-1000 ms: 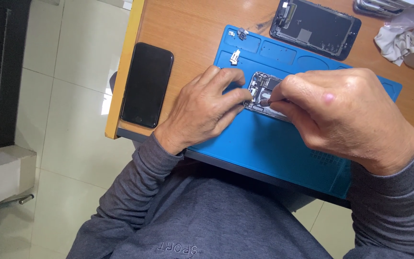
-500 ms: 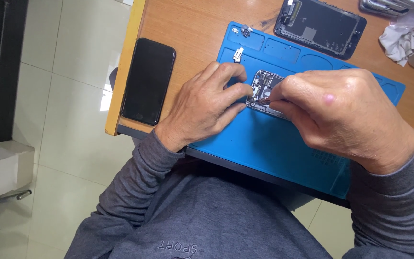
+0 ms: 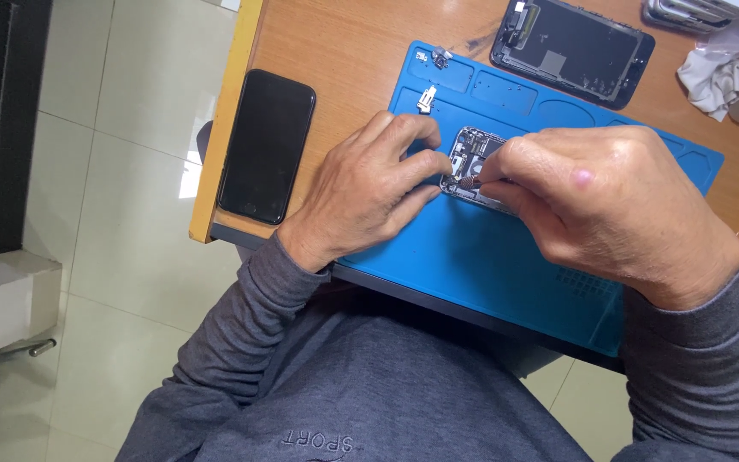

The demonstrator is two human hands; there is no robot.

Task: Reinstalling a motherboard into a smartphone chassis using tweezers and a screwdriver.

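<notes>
Barely shifted since earlier: left hand [image 3: 368,190] pinning opened phone [image 3: 472,168] on blue mat [image 3: 489,257], fingers spread flat; right hand [image 3: 596,205] pinched shut on small tool [image 3: 470,182], tip touching phone.

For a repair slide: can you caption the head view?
Both hands, left hand and right hand, work on an opened phone on a blue mat.
</notes>
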